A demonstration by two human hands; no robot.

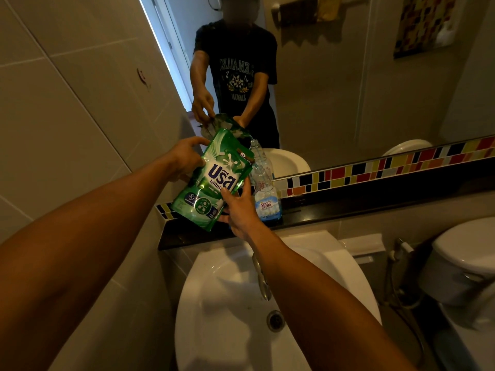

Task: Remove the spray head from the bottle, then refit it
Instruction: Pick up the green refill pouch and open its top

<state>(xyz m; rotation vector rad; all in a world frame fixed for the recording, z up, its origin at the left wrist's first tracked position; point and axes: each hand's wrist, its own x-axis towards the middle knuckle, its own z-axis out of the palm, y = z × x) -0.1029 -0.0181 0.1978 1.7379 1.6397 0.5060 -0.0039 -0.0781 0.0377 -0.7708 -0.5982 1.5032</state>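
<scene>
A clear plastic bottle (266,194) with a blue and white label stands on the dark ledge (348,207) under the mirror, its neck bare with no spray head on it. A green refill pouch (214,180) is tilted over the bottle, its top corner at the bottle's mouth. My left hand (186,159) grips the pouch's upper left side. My right hand (239,207) holds its lower right edge, just left of the bottle. The spray head is not visible.
A white basin (227,303) with a chrome tap (261,277) lies below the ledge. A toilet (460,261) and a hose sprayer (401,247) stand at the right. A tiled wall closes the left. The mirror (348,89) reflects a person and the pouch.
</scene>
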